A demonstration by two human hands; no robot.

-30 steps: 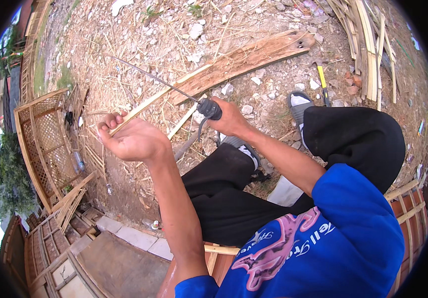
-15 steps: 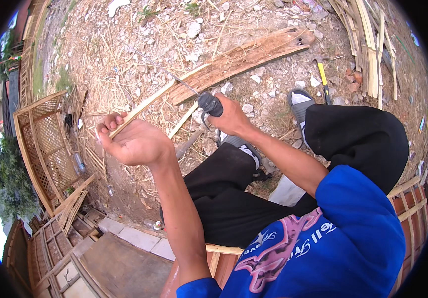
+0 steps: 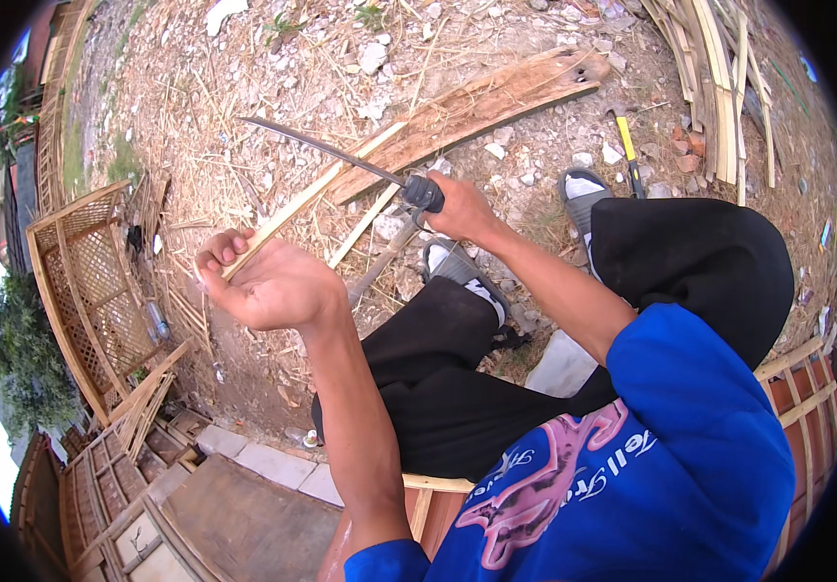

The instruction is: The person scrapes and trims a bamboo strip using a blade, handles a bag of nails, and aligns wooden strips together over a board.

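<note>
Landmark: a long split plank [image 3: 476,107] is laid on the stony ground.
Right of plank: a yellow-handled hammer [image 3: 626,144], stacked bamboo slats [image 3: 719,68].
Left of plank: a lattice frame [image 3: 88,281].

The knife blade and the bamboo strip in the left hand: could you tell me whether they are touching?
Cannot tell. In the head view the knife blade crosses above the bamboo strip, which the left hand holds; the overlap hides any contact or gap.
</note>
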